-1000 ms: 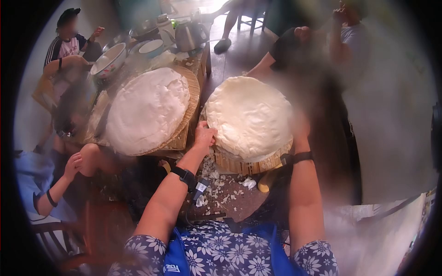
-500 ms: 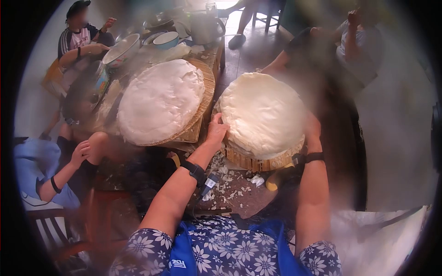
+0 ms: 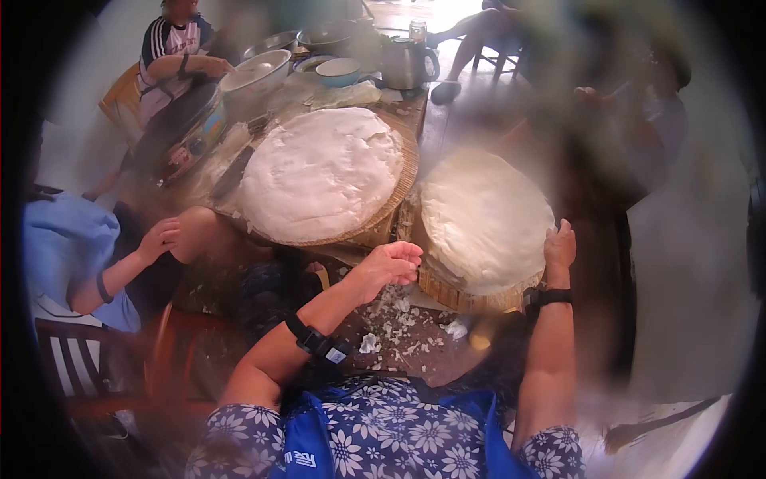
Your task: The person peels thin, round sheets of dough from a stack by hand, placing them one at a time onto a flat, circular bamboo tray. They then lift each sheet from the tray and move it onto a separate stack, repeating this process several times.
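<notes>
A thick, round, pale dough-like slab [image 3: 485, 219] lies on a slatted wicker tray [image 3: 471, 299] in front of me. At the slab's lower left edge is my left hand [image 3: 389, 267], its thumb and fingertips drawn together; anything between them is too small to make out. My right hand [image 3: 560, 247] is at the slab's right edge, fingers curled against the rim. To the left, a second round white slab [image 3: 319, 176] with a rough, torn-looking right side rests on another woven tray [image 3: 408, 152].
White scraps [image 3: 403, 323] litter the surface below the trays. Farther back stand a metal kettle [image 3: 405, 64], a blue bowl [image 3: 338, 73] and a large basin [image 3: 255, 76]. People sit on the left, one with a hand [image 3: 159, 239] raised; another person is blurred at right.
My left hand has come away from the slab's left side towards me, its fingers drawn together. My right hand stays at the right edge. The view has shifted, moving both slabs within it.
</notes>
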{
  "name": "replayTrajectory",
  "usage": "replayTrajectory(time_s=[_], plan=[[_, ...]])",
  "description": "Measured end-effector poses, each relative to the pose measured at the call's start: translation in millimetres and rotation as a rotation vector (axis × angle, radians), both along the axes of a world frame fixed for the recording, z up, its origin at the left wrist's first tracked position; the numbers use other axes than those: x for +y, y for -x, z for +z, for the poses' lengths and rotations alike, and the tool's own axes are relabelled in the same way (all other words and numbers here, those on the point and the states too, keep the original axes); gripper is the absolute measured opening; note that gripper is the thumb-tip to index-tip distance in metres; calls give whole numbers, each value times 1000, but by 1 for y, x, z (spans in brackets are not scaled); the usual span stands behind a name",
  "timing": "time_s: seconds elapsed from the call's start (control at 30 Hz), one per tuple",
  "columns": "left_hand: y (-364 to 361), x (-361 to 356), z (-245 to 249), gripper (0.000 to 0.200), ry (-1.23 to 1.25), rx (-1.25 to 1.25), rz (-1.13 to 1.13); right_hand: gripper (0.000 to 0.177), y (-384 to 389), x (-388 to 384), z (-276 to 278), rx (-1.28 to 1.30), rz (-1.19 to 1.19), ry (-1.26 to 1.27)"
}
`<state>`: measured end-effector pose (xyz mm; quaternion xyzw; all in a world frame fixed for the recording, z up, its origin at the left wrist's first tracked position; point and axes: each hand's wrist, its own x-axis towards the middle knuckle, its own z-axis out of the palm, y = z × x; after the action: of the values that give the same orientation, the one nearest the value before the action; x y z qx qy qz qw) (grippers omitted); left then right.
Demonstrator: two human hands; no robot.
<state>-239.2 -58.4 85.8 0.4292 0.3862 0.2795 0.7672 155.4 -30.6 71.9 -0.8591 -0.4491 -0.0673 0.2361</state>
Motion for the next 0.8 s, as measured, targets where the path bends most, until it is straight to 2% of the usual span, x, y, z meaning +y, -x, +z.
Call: replayTrajectory(time_s=[0.1, 0.17, 0.2, 0.27, 0.3, 0.37, 0.5, 0.63, 0.7, 0.8], plan=[[41, -1, 31, 30, -74, -85, 81, 29, 25, 11, 9, -49, 294, -184], [78, 0, 53, 28, -93, -111, 279, 22, 70, 15, 26, 97, 533, -290], [99, 0, 59, 28, -117, -109, 386, 20, 93, 18, 26, 176, 615, -245], [143, 2, 62, 29, -177, -104, 586, 16, 156, 9, 47, 413, 822, -279], [165, 4, 59, 29, -213, -105, 679, 16, 176, 13, 44, 700, 842, -159], [202, 9, 46, 31, -242, -9, 918, 19, 216, 14, 49, 962, 933, -95], [239, 19, 27, 39, -188, 62, 1090, 27, 261, 28, 50, 1145, 869, -61], [246, 26, 16, 46, -132, 53, 1018, 30, 282, 40, 51, 1226, 702, -18], [246, 30, 11, 47, -112, 36, 993, 25, 285, 42, 50, 1248, 682, -20], [250, 34, 7, 42, -93, -4, 961, 24, 289, 44, 52, 1277, 646, -1]])
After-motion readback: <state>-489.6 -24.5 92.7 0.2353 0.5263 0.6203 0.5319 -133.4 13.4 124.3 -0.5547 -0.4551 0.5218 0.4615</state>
